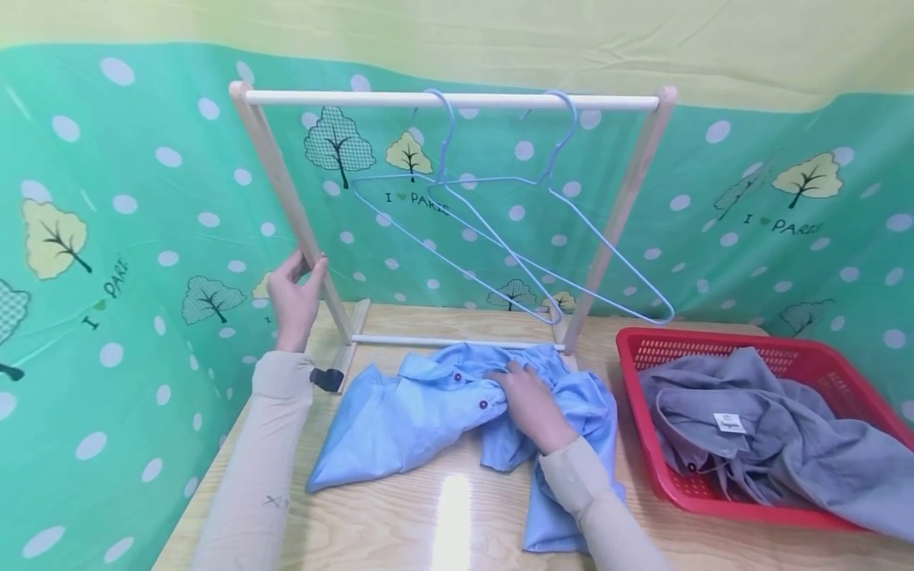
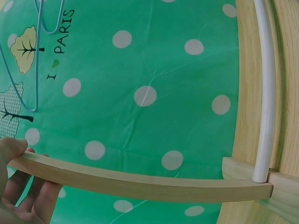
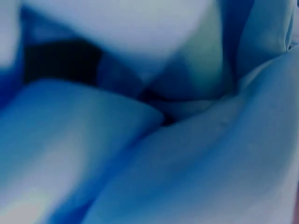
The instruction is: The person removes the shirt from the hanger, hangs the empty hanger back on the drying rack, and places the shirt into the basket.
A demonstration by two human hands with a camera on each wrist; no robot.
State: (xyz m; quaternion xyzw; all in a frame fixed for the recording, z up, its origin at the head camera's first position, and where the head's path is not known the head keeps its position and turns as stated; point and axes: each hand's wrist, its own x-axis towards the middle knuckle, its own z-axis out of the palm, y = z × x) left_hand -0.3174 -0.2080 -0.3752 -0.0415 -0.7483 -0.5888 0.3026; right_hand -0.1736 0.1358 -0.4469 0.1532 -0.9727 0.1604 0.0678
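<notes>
My left hand [image 1: 296,297] grips the left wooden post [image 1: 278,166] of a small clothes rack, about two thirds of the way down. In the left wrist view, the thumb lies on one side of that post [image 2: 140,179] and the fingers on the other. A light blue shirt [image 1: 400,420] with dark red buttons lies crumpled on the table at the rack's foot. My right hand [image 1: 531,404] holds the shirt near its collar, with fingertips partly hidden in the folds. Blue cloth [image 3: 201,154] fills the right wrist view, blurred and close.
Two blue wire hangers [image 1: 452,131] hang from the rack's white top bar [image 1: 321,98]. A red basket [image 1: 646,444] with a grey shirt [image 1: 771,404] in it stands on the right, one part of the shirt draping over the rim. Behind is a green patterned curtain [image 1: 164,333].
</notes>
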